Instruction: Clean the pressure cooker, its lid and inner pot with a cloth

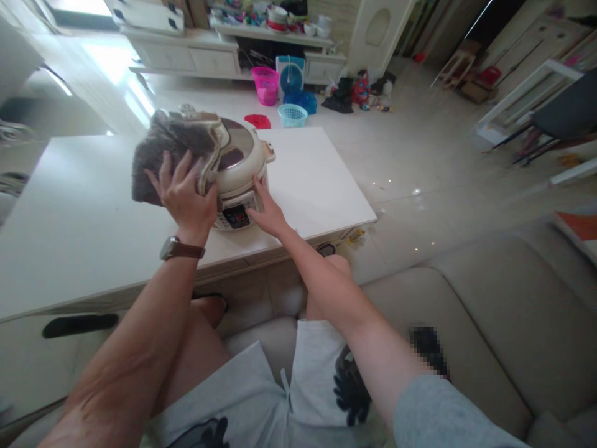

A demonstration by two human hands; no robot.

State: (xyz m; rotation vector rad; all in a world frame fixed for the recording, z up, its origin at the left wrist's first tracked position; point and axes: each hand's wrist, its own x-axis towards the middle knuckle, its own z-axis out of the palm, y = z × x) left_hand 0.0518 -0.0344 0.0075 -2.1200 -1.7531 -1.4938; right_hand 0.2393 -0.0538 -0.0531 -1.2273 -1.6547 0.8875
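Observation:
A cream electric pressure cooker [240,158] with a dark lid and a red display stands on the white table [79,218] in front of me. My left hand [184,193], a brown watch on its wrist, presses a grey cloth [161,152] against the cooker's left side. The fingers are spread over the cloth. On the cooker's right, my right hand [265,208] rests with its fingers against the base beside the control panel, steadying it. I sit on a beige sofa, knees under the table's edge.
Beyond the table, pink [265,84] and blue baskets [292,115], a small blue fan and scattered items lie on the shiny tile floor. A low white cabinet [186,56] lines the far wall. The sofa [489,323] extends to my right.

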